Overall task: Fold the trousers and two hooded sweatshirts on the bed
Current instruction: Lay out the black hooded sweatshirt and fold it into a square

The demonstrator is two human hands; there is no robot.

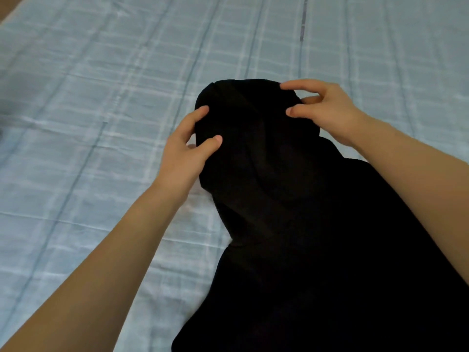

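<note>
A black hooded sweatshirt (pixel 291 224) lies on the bed and runs from the lower right up to the middle, its rounded hood end farthest from me. My left hand (pixel 187 151) pinches the left edge of that hood end, thumb on top and fingers under the cloth. My right hand (pixel 327 107) grips the hood's top right corner between thumb and fingers. The cloth is so dark that its folds and seams hardly show. The trousers and the other sweatshirt are out of view.
The bed is covered by a pale blue checked sheet (pixel 114 85) with light creases, stretching to the left and far side. A dark blurred shape (pixel 3 110) shows at the left edge. A strip of brown floor (pixel 7 6) lies at the top left corner.
</note>
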